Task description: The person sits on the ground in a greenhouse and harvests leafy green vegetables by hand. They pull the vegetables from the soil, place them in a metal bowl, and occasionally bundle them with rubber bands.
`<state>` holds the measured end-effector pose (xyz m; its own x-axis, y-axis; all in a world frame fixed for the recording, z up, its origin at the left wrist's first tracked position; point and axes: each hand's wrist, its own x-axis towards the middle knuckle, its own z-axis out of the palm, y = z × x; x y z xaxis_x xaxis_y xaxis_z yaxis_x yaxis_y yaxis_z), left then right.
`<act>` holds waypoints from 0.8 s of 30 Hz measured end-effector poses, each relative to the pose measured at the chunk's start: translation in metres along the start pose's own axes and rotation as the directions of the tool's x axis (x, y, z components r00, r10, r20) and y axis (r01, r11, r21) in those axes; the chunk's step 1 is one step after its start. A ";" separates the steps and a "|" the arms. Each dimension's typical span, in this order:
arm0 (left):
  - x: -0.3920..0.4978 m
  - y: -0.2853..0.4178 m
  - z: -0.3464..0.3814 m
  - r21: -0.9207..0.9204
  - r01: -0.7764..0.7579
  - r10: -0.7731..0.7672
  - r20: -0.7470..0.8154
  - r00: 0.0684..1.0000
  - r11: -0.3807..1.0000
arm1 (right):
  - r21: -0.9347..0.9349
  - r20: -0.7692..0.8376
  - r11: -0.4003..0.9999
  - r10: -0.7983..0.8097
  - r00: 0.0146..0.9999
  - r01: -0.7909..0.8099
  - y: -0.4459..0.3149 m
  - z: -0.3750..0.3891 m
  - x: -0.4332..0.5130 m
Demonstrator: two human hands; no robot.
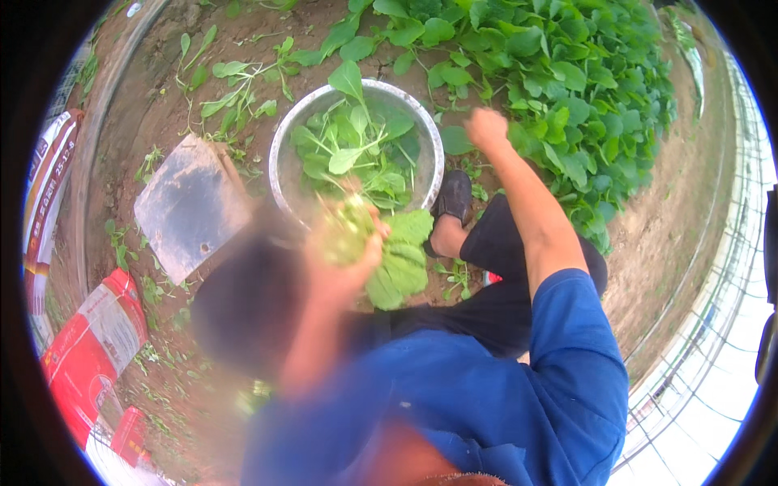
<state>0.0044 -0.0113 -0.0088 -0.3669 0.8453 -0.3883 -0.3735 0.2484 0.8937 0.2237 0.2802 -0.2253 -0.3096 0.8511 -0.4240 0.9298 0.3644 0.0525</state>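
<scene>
My left hand [358, 243] is closed around a bunch of leafy greens [398, 267], just over the near rim of a round basin; it looks blurred. The light-rimmed basin [436, 146] stands on the soil with loose leafy greens [358, 146] inside. My right hand [486, 129] is to the right of the basin, beside the edge of the growing plants, its fingers curled; whether it grips a stem cannot be seen.
Dense green plants [571, 103] fill the upper right. Left of the basin lies a flat, dirty board [188, 206]. Printed sacks, one red and white [100, 352], lie at the far left. Uprooted greens [237, 91] are scattered on soil. Wire mesh [687, 364] curves along the right.
</scene>
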 end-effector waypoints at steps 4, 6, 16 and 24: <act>0.006 0.002 0.006 0.180 0.019 -0.029 0.053 0.998 0.984 | -0.553 0.094 0.833 0.051 0.994 0.010 0.068 0.062 0.039; 0.010 0.005 0.006 0.241 0.094 -0.113 0.065 0.992 0.966 | -0.600 0.162 0.799 0.077 0.984 0.037 0.078 0.077 0.053; 0.010 -0.002 0.012 0.258 0.055 -0.095 0.144 0.985 0.964 | -0.316 0.060 0.942 0.142 0.988 -0.116 0.055 0.048 0.043; -0.005 -0.017 0.019 0.212 -0.066 0.038 0.134 0.990 0.975 | 0.488 -0.290 0.848 -0.068 0.955 0.209 -0.020 -0.033 -0.026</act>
<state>0.0288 -0.0115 -0.0180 -0.2629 0.9100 -0.3208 -0.1595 0.2869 0.9446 0.2064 0.2631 -0.1854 -0.4167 0.8972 -0.1463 0.8207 0.3021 -0.4850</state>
